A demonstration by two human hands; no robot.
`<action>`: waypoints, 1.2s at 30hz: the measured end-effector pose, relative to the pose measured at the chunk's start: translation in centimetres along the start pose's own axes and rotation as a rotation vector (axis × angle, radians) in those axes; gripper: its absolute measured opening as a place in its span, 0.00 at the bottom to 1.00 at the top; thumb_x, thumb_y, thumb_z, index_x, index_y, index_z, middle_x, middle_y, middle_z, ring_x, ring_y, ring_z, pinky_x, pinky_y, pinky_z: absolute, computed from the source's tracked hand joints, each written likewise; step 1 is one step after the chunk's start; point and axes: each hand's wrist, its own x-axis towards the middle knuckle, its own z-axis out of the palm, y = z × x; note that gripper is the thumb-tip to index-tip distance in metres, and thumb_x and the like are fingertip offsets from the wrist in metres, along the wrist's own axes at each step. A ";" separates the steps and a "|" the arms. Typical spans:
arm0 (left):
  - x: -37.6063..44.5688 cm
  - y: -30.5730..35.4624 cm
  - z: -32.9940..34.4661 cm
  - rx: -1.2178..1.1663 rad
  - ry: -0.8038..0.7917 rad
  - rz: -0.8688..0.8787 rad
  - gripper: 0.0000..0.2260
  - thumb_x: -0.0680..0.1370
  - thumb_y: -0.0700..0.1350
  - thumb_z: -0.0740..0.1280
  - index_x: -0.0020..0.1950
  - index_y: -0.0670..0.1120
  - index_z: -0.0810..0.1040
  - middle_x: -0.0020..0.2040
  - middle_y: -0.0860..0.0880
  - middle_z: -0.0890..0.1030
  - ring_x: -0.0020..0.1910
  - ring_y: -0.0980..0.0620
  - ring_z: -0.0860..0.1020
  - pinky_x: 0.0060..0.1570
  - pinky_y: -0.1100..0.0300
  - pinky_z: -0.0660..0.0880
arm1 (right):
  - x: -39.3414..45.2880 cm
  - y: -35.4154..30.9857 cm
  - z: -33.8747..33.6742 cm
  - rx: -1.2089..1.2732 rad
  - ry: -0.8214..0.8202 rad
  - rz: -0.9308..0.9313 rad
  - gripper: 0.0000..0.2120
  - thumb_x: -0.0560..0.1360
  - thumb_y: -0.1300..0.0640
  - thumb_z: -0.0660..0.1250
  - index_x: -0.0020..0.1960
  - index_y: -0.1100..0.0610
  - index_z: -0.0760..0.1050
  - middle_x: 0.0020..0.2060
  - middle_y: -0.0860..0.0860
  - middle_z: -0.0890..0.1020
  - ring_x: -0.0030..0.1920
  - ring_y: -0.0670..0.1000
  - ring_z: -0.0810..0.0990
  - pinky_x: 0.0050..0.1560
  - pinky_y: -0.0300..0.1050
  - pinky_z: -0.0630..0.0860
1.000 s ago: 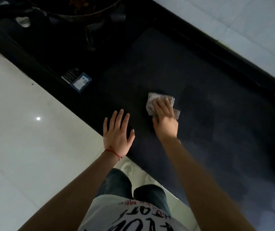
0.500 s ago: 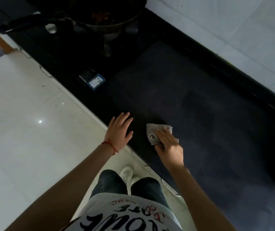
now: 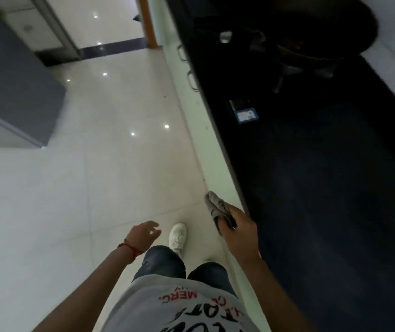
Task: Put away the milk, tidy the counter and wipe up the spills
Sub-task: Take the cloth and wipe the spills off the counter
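Cloth point(image 3: 216, 206): grey, bunched, gripped in right hand point(image 3: 238, 226), held off counter point(image 3: 323, 188) at its front edge. Left hand point(image 3: 145, 236): empty, fingers loosely spread, over floor. Counter: dark, no spill discernible (too dim to be sure). Wok point(image 3: 323, 32) at far end. Milk not seen. Wiping judged largely done; cloth not yet put away.

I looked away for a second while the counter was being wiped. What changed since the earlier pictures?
The right hand has lifted the cloth off the counter and now holds it bunched, out past the counter's front edge. The left hand has left the edge and hangs over the floor. The view has swung toward the floor. The wok and blue card stayed put.
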 end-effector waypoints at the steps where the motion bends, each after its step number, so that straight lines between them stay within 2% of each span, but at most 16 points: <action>1: -0.1 -1.5 -0.7 -0.068 0.023 -0.074 0.15 0.78 0.47 0.62 0.62 0.43 0.75 0.61 0.43 0.79 0.60 0.45 0.76 0.60 0.58 0.69 | 0.6 -0.5 0.7 0.002 -0.027 0.001 0.17 0.73 0.51 0.62 0.60 0.55 0.77 0.55 0.46 0.82 0.56 0.44 0.80 0.58 0.48 0.77; 5: 0.3 -8.2 -3.0 -0.288 0.109 -0.286 0.14 0.77 0.45 0.62 0.59 0.40 0.77 0.59 0.41 0.80 0.59 0.42 0.76 0.60 0.54 0.71 | 3.9 -2.8 4.1 -0.012 -0.165 0.043 0.16 0.73 0.56 0.66 0.60 0.55 0.77 0.54 0.47 0.82 0.55 0.43 0.80 0.60 0.41 0.75; 7: 1.1 -11.4 -4.1 -0.433 0.143 -0.379 0.11 0.77 0.43 0.63 0.54 0.39 0.79 0.55 0.39 0.82 0.56 0.41 0.78 0.58 0.52 0.73 | 6.2 -3.7 6.1 -0.047 -0.215 0.083 0.16 0.74 0.58 0.66 0.61 0.56 0.77 0.53 0.47 0.82 0.54 0.44 0.79 0.58 0.38 0.73; 11: 2.7 -16.9 -7.2 -0.606 0.196 -0.505 0.08 0.73 0.46 0.65 0.43 0.43 0.79 0.46 0.39 0.83 0.50 0.40 0.80 0.54 0.52 0.74 | 11.7 -4.5 11.0 -0.196 -0.245 0.111 0.15 0.74 0.58 0.67 0.60 0.58 0.77 0.50 0.54 0.84 0.50 0.52 0.81 0.52 0.43 0.77; 15: 4.8 -20.3 -11.3 -0.662 0.168 -0.581 0.10 0.77 0.41 0.62 0.49 0.36 0.79 0.47 0.37 0.83 0.43 0.43 0.80 0.51 0.54 0.73 | 16.4 -5.6 14.9 -0.306 -0.274 0.213 0.14 0.74 0.57 0.65 0.59 0.59 0.78 0.45 0.57 0.84 0.44 0.54 0.81 0.42 0.43 0.75; 17: 6.5 -21.1 -13.6 -0.682 0.161 -0.584 0.11 0.77 0.41 0.62 0.51 0.35 0.79 0.48 0.37 0.83 0.41 0.45 0.79 0.51 0.54 0.73 | 18.5 -6.3 16.6 -0.311 -0.255 0.240 0.14 0.75 0.58 0.65 0.58 0.60 0.78 0.46 0.58 0.84 0.44 0.54 0.80 0.43 0.41 0.72; 22: 11.8 -19.9 -20.1 -0.740 0.117 -0.559 0.08 0.78 0.42 0.61 0.47 0.38 0.76 0.37 0.44 0.79 0.34 0.48 0.76 0.38 0.59 0.70 | 23.5 -7.8 19.0 -0.312 -0.207 0.325 0.13 0.76 0.58 0.63 0.57 0.61 0.78 0.46 0.59 0.83 0.44 0.55 0.80 0.45 0.42 0.73; 25: 16.2 -17.8 -24.8 -0.785 0.111 -0.509 0.07 0.78 0.42 0.61 0.49 0.39 0.76 0.41 0.42 0.79 0.34 0.52 0.75 0.33 0.62 0.69 | 27.1 -7.9 19.9 -0.327 -0.178 0.367 0.12 0.76 0.57 0.63 0.55 0.62 0.79 0.44 0.60 0.84 0.44 0.57 0.80 0.44 0.43 0.72; 29: 23.9 -15.3 -31.8 -0.841 0.159 -0.428 0.08 0.78 0.42 0.61 0.51 0.39 0.76 0.37 0.47 0.78 0.34 0.53 0.75 0.33 0.62 0.68 | 34.1 -8.5 21.7 -0.331 -0.169 0.392 0.11 0.76 0.58 0.63 0.50 0.64 0.79 0.38 0.58 0.82 0.41 0.57 0.80 0.40 0.41 0.70; 33: 30.9 -13.3 -38.0 -0.892 0.171 -0.450 0.11 0.78 0.44 0.61 0.53 0.39 0.76 0.43 0.42 0.79 0.36 0.50 0.75 0.35 0.60 0.67 | 42.3 -10.4 23.7 -0.310 -0.165 0.402 0.12 0.76 0.57 0.63 0.52 0.65 0.79 0.42 0.60 0.83 0.40 0.55 0.78 0.38 0.41 0.71; 36: 34.7 -12.2 -41.8 -0.872 0.187 -0.466 0.13 0.78 0.44 0.61 0.55 0.36 0.76 0.45 0.40 0.78 0.34 0.51 0.74 0.30 0.64 0.70 | 49.1 -12.8 25.3 -0.305 -0.204 0.389 0.12 0.76 0.57 0.63 0.52 0.63 0.79 0.42 0.60 0.83 0.40 0.54 0.77 0.41 0.41 0.71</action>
